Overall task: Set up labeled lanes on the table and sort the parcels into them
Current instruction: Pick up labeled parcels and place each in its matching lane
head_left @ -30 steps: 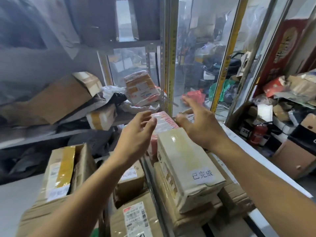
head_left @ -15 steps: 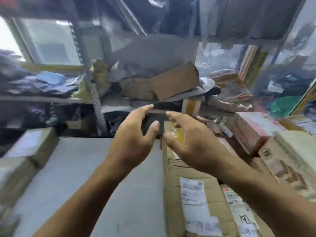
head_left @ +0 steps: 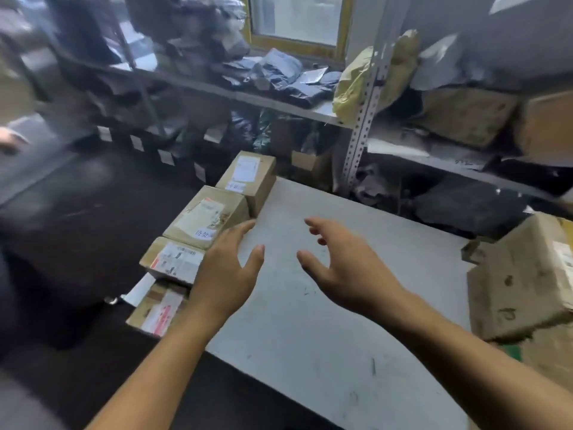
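Both hands hang over a pale grey tabletop point(head_left: 310, 305) and hold nothing. The left hand point(head_left: 226, 274) has its fingers straight and together, thumb spread wide, fingertips reaching toward the row of parcels at the tabletop's left edge; whether they touch a parcel cannot be told. The right hand point(head_left: 344, 271) is relaxed and spread, fingers loosely bent, above the bare middle of the tabletop.

Four cardboard parcels lie in a line along the left edge, each with a white shipping label on top. The farthest parcel point(head_left: 248, 178) sits at the back corner and carries a small handwritten slip, too blurred to read. Just beside it lies the second parcel point(head_left: 207, 215), with a slip of handwritten characters at its near edge. The third parcel point(head_left: 173, 259) follows, partly hidden by the left wrist, and the nearest parcel point(head_left: 158, 308) overhangs the edge, with red print on its label.

At the right edge a large worn box point(head_left: 521, 280) rests on other cartons, well apart from the row. Behind the tabletop stand metal shelves point(head_left: 362, 131) crowded with grey mailer bags, a yellow bag point(head_left: 353, 85) and brown boxes, below a window point(head_left: 297, 17)
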`<state>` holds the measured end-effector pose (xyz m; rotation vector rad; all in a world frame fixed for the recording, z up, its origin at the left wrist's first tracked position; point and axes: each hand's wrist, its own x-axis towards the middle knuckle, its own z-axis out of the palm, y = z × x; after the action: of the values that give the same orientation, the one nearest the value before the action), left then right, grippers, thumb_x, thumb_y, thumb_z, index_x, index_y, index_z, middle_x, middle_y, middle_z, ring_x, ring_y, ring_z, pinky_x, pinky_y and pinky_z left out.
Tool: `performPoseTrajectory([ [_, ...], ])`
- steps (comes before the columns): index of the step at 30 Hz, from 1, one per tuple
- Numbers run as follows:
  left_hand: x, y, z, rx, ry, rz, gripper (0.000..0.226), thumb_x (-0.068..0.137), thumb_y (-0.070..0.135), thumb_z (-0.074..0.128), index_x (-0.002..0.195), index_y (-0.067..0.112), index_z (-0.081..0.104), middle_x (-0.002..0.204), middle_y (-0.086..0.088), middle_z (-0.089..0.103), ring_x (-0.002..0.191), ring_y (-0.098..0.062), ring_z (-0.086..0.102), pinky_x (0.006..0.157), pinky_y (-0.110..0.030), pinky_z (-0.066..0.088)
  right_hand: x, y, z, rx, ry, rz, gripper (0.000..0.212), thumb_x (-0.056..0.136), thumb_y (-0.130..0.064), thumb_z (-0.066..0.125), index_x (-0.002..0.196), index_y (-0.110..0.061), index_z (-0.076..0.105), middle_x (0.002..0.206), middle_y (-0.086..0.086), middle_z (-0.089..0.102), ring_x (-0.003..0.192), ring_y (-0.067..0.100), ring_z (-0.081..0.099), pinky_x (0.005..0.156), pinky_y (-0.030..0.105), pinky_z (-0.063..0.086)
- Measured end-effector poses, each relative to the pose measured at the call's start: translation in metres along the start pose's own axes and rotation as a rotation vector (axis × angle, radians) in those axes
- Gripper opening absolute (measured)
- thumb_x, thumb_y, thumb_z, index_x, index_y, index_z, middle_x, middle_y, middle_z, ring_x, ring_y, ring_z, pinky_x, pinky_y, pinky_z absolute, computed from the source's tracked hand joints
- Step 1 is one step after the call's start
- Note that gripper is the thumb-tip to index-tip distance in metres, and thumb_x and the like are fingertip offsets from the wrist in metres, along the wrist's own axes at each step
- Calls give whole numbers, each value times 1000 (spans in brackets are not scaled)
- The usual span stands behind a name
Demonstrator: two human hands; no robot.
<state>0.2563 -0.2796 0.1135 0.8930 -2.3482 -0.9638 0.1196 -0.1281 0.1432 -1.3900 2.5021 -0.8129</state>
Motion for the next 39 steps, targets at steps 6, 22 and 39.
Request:
performPoseTrajectory([
  [6,-4,-91,-27,-71,70,-325,41,92,38,57,132,38,53,132,15,56,124,-8,50,99,-31,40,46,-24,102,57,-225,-4,66,93,-49,58,150,-25,34,146,-1,50,127,15,52,96,27,40],
  [22,-14,-177,-1,-200,111,-580,40,96,25,56,136,29,53,134,12,55,121,-2,48,90,-14,31,103,-26,264,42,-351,49,108,76,-45,81,156,-12,15,149,8,34,130,26,42,97,38,46],
  [39,-9,-154,33,-342,17,-753,69,87,64,55,136,18,42,118,9,58,109,-11,56,89,-29,44,46,23,216,251,-202,77,85,76,-38,77,145,-22,30,131,-6,41,111,5,46,90,18,46],
])
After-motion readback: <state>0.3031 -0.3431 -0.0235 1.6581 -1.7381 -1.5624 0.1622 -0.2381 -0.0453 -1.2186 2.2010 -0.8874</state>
